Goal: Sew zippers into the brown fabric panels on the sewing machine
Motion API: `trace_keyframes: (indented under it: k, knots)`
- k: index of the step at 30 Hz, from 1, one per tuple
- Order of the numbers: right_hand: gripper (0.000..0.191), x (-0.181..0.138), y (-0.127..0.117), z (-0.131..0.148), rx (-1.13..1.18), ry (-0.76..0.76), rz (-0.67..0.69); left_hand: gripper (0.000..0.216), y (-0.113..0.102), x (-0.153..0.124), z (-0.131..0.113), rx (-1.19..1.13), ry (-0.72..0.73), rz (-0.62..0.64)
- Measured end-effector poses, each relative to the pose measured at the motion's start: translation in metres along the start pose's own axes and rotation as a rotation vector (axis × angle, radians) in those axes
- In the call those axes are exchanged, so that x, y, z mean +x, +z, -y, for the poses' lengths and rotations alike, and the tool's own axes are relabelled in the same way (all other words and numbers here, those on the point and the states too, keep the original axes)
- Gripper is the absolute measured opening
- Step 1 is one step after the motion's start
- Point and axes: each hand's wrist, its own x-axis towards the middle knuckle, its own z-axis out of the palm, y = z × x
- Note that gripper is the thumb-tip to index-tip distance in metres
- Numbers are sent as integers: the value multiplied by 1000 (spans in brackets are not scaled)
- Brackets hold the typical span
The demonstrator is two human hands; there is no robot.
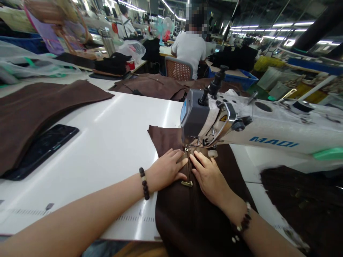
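A dark brown garment piece (177, 214) with a zipper down its middle lies under the needle of a sewing machine (209, 117). My left hand (166, 169) rests flat on the cloth left of the zipper, fingers stretched toward the presser foot (187, 147). On the zipper's other side, my right hand (210, 175) presses down with its fingers spread. Between and just below the hands sits a metal zipper pull (187, 184). Both sets of fingertips are close to the presser foot. Neither hand grips anything.
Brown cloth (40, 107) partly covers a black phone-like slab (50, 146) on the white table (115, 142). More dark cloth (302, 200) lies at right. Behind the machine, a person in a white shirt (189, 50) sits on a chair (178, 68).
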Motion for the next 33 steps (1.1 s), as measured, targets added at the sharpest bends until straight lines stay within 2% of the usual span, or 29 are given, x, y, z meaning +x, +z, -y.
trace_keyframes:
  k: [17,23,28,33]
  knots:
    - [41,2,-1,4,-21,36,3,58,0,3,6,-26,4,84]
    - [38,4,-7,-3,128,7,-17,56,-1,3,10,-67,9,74]
    - [31,8,-21,-4,438,-76,75,23,-20,-8,3,-252,40,127]
    - [35,12,-28,9,418,-133,142,23,-47,-31,-22,-508,109,232]
